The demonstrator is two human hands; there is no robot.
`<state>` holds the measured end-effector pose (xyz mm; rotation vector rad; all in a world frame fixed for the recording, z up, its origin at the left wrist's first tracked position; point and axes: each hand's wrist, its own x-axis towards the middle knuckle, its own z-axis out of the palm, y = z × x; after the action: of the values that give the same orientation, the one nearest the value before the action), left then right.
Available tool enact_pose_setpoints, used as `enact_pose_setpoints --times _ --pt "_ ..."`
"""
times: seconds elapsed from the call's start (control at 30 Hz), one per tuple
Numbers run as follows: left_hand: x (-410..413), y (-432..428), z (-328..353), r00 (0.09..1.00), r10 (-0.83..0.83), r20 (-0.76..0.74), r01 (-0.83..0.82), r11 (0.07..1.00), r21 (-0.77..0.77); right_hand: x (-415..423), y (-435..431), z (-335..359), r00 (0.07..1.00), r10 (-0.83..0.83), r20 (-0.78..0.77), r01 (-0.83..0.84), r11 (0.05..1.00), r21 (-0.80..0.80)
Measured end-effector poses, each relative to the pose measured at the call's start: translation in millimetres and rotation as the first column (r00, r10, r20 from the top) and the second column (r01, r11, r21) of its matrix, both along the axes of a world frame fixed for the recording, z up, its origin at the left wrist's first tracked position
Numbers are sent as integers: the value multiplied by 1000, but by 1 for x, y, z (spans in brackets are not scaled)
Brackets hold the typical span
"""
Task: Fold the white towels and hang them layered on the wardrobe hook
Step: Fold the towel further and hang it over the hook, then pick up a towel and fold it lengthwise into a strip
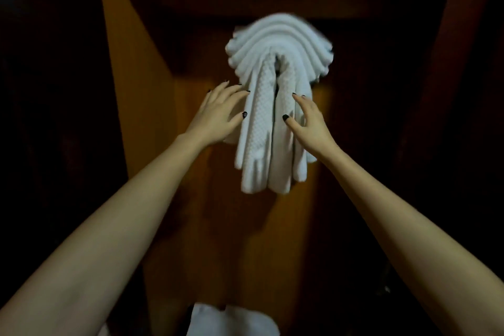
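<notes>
Both the left hand [218,114] and right hand [308,123] rest spread-fingered, gripping nothing, against soft, limp layered white waffle-textured towels [272,106], best gripped together near their draped top fold.

Bare forearms; hands [218,114] wear dark nail polish.

Layered towels [275,106] hang centre, in front of far wardrobe back panel [191,199]. Left hand [218,114] touches their left side, right hand [311,123] their right. Another cloth [231,322] near, below.
</notes>
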<state>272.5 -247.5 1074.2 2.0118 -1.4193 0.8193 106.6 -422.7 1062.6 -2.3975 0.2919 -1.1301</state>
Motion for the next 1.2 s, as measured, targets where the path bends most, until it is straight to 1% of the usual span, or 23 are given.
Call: enact_pose_setpoints --times 0.13,0.2,0.27,0.37,0.5,0.6,0.67,0.73,0.8,0.87,0.97,1.07,1.2 --pt "-17 35 -87 988 -1 -154 13 997 73 -7 33 -83 980 15 -198 -7 999 40" --pt "-22 52 -139 969 13 -247 15 994 110 -7 45 -132 954 38 -297 -16 997 75" --pt "-24 67 -191 946 51 -320 8 984 180 -6 53 -183 915 52 -400 -3 993 121" --pt "-22 83 -267 895 131 -426 -9 961 277 -4 62 -263 830 83 -551 30 981 193" --pt "-11 85 -364 826 209 -524 -4 931 365 -4 60 -366 708 126 -695 86 961 262" --pt "-5 75 -438 768 259 -586 9 910 414 2 44 -440 620 127 -774 135 955 265" --pt "-2 65 -486 763 250 -597 20 913 408 10 32 -489 550 127 -826 179 948 265" --pt "2 53 -536 763 218 -609 69 909 411 18 23 -540 498 149 -854 210 935 285" --pt "5 42 -584 702 260 -663 93 889 447 24 16 -591 473 178 -863 222 924 312" --pt "6 33 -634 680 282 -677 90 884 459 32 9 -638 461 208 -863 234 909 345" --pt "3 19 -706 641 277 -716 163 862 480 45 -3 -701 450 232 -862 272 884 380" --pt "11 -2 -776 620 268 -737 189 861 473 54 -15 -761 453 219 -864 286 882 374" --pt "17 -39 -863 536 289 -793 214 862 459 58 -27 -843 437 193 -879 270 904 332"
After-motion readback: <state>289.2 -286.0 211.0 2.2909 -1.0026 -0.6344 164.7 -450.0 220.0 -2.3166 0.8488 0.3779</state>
